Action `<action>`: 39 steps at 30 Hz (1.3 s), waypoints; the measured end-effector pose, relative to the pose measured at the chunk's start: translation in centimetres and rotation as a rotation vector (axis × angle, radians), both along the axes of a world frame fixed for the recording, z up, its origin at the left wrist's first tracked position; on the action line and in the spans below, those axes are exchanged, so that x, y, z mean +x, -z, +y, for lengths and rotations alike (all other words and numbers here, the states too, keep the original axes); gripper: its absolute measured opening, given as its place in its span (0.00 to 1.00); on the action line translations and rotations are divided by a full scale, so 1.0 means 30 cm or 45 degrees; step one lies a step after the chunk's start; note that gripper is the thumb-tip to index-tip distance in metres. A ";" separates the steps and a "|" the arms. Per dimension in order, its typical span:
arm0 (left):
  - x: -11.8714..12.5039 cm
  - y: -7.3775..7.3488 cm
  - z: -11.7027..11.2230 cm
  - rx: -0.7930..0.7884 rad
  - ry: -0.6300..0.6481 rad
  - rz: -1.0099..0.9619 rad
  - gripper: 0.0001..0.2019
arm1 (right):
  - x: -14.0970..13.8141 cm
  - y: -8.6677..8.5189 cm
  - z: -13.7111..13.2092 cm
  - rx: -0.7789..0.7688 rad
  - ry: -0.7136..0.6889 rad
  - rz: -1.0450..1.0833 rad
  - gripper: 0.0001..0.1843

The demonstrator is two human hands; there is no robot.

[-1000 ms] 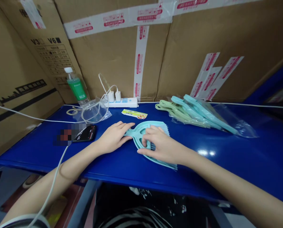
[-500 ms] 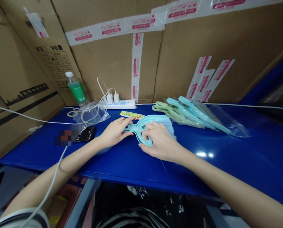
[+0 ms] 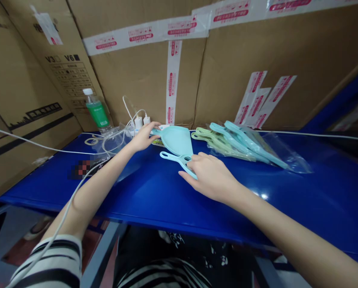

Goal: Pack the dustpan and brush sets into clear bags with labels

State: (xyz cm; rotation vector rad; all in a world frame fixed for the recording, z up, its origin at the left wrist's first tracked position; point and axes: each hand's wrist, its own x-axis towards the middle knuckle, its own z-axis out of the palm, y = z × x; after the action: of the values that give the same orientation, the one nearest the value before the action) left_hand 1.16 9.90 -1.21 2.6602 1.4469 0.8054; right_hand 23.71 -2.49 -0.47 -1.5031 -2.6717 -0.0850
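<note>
My left hand (image 3: pixel 143 137) is stretched to the back of the blue table (image 3: pixel 155 200), its fingers closed on the handle end of a light blue plastic dustpan (image 3: pixel 177 140). The pan lies flat near the power strip. My right hand (image 3: pixel 210 176) rests nearer to me, fingers curled over a matching light blue hand brush (image 3: pixel 174 157). The brush's looped handle sticks out to the left, and its bristles are hidden under my palm. Pan and brush are apart, the brush just in front of the pan.
A clear bag with several green and blue brush sets (image 3: pixel 239 144) lies to the right. At the back left stand a green-labelled bottle (image 3: pixel 96 110), a power strip with chargers (image 3: pixel 139 122), a clear bag (image 3: pixel 113 141) and white cables. A phone (image 3: pixel 85 169) lies left. Taped cardboard boxes (image 3: pixel 143 72) wall the back.
Pan and brush were nested together under both hands. My left hand has now carried the dustpan back toward the power strip, while my right hand kept the brush nearer to me.
</note>
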 end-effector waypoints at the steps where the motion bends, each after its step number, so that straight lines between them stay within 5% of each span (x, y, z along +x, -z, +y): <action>1: 0.012 0.001 0.022 -0.018 0.002 0.012 0.18 | 0.003 -0.004 0.000 -0.004 0.001 -0.009 0.19; 15: 0.096 0.020 0.224 -0.095 0.023 0.084 0.17 | 0.013 0.000 0.007 -0.209 -0.027 -0.187 0.14; 23: 0.114 0.010 0.233 -0.131 0.030 0.161 0.20 | 0.036 -0.005 0.014 -0.264 -0.189 -0.125 0.07; 32: 0.184 0.032 0.228 -0.096 -0.088 0.297 0.21 | 0.002 0.027 0.040 -0.208 -0.082 -0.090 0.10; 39: 0.183 0.018 0.147 -0.008 -0.148 0.404 0.23 | 0.014 0.030 0.054 -0.209 0.118 -0.134 0.12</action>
State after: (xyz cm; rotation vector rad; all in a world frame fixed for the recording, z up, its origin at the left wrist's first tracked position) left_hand 6.64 14.32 -1.74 2.8198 1.6765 0.3921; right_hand 24.14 -0.87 -1.38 -1.7161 -2.7493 0.0536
